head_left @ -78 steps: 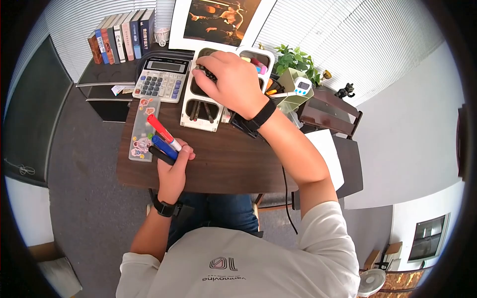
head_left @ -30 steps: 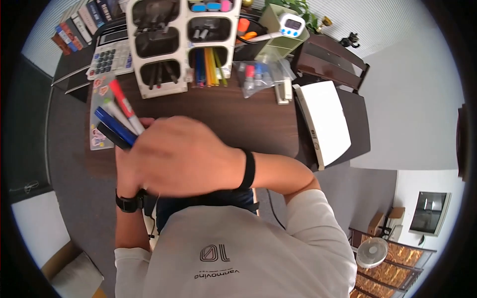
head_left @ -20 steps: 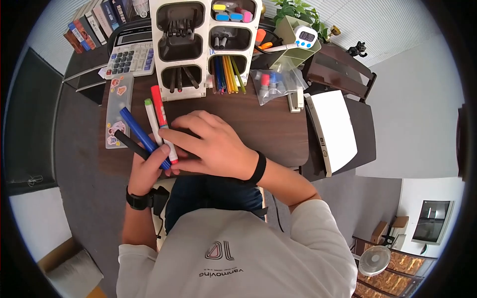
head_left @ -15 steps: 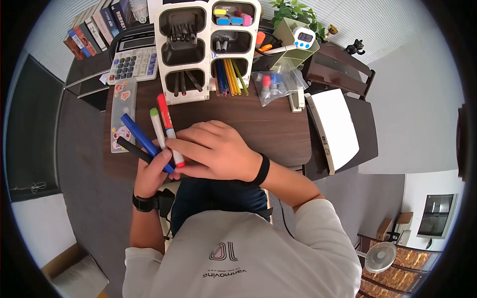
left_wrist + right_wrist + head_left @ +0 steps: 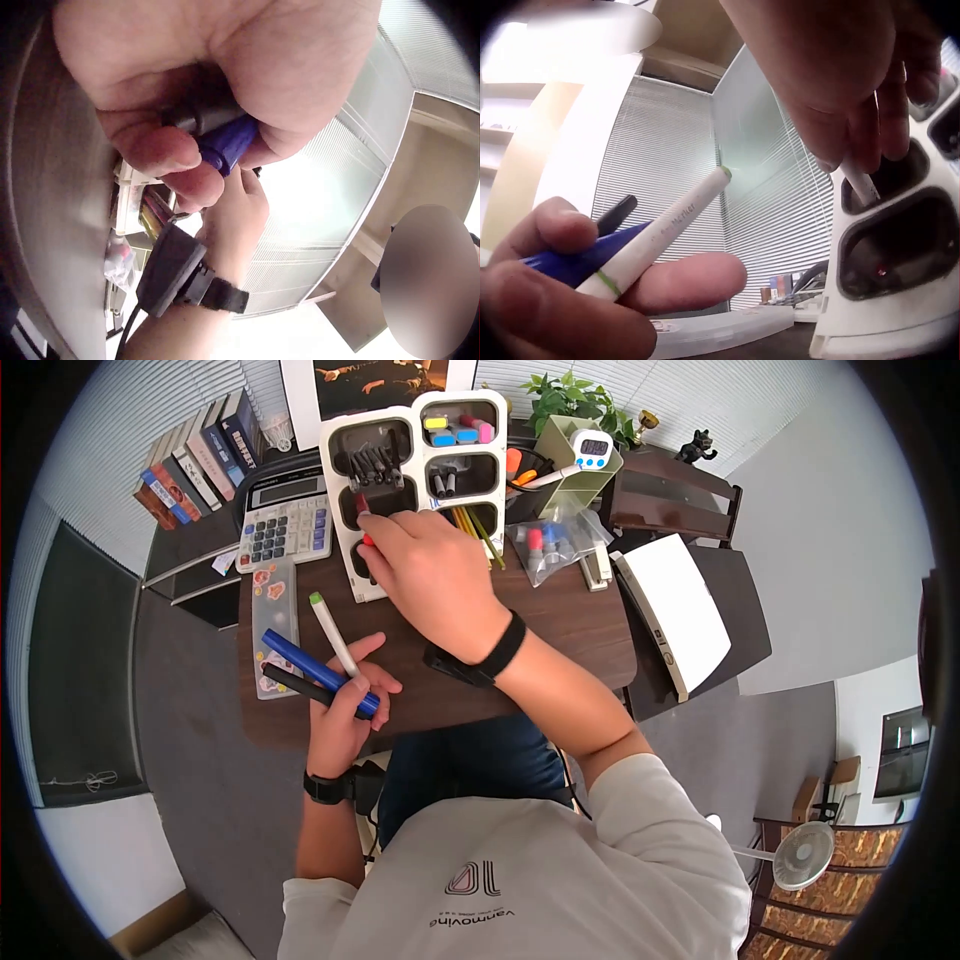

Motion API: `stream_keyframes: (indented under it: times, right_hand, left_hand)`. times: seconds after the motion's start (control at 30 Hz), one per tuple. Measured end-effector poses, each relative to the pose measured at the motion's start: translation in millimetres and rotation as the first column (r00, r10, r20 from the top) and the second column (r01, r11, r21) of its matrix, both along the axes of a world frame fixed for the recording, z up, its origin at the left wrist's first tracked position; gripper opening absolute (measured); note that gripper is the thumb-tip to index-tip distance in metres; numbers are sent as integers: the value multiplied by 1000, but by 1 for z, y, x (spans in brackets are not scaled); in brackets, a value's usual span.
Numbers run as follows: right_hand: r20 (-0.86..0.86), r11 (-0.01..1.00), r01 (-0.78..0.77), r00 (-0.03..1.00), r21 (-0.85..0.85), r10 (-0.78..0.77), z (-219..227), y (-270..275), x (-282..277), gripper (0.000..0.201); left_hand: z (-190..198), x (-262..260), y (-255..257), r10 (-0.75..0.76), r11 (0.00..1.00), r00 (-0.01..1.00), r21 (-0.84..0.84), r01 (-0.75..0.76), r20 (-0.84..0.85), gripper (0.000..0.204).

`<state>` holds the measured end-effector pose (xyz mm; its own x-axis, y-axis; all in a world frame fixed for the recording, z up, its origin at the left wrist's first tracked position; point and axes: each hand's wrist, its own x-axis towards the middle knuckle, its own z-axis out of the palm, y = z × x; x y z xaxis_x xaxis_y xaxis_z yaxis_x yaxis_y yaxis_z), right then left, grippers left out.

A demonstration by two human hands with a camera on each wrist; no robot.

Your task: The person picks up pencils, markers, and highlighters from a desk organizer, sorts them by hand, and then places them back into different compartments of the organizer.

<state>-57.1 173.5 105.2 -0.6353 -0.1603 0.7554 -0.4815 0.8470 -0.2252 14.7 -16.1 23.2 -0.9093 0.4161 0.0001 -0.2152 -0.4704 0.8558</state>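
My left hand (image 5: 345, 725) grips three markers above the front of the desk: a black one (image 5: 290, 682), a blue one (image 5: 300, 660) and a white one with green ends (image 5: 333, 630). In the left wrist view, its fingers curl round the blue marker (image 5: 229, 142) and the black marker (image 5: 206, 116). Farther forward, my right hand (image 5: 440, 575) pinches a red-and-white marker (image 5: 362, 507) at the middle left compartment of the white pen organizer (image 5: 416, 440). From the right wrist, the marker's white barrel (image 5: 862, 184) points down into that compartment; the hand covers some lower compartments.
A calculator (image 5: 285, 525) and a stickered pencil case (image 5: 270, 585) lie left of the organizer. To its right are a plastic bag of bottles (image 5: 555, 545), a stapler (image 5: 597, 567), a green holder with a timer (image 5: 592, 450) and a white box-like object (image 5: 675, 610).
My right hand has taken the red marker from the left hand's bunch and carried it forward to the organizer. The left hand keeps the black, blue and green-ended markers.
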Motion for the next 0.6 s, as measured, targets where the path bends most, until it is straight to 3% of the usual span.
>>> stream_keyframes:
  times: [0.07, 0.2, 0.27, 0.33, 0.43, 0.53, 0.6]
  right_hand:
    - [-8, 1000, 4, 1000, -10, -4, -2, -8, -8, 28]
    - [138, 997, 11, 990, -75, 0, 4, -13, 10, 33]
    - [68, 979, -135, 987, -152, 147, 5, -9, 28, 31]
    - [180, 945, -319, 927, -77, 328, 0, 3, 51, 35]
    - [302, 918, -395, 881, 46, 364, -5, 6, 80, 43]
    - [360, 927, -373, 869, 28, 339, -18, 10, 92, 50]
    - [341, 920, -391, 866, 5, 366, -24, 12, 94, 58]
  left_hand:
    - [1, 1, -1, 4, 1000, 1000, -10, -4, -1, 54]
    - [6, 2, 0, 10, 999, 999, -39, -9, 36, 57]
    - [11, 5, 5, 49, 998, 997, -53, -46, 61, 58]
    - [9, 5, 5, 88, 994, 992, -65, -83, 91, 58]
    - [0, 4, 2, -14, 999, 994, -30, 17, 105, 60]
    - [-3, 4, 6, 7, 995, 999, -103, -3, 32, 63]
    - [-2, 5, 7, -46, 985, 993, -168, 27, -110, 68]
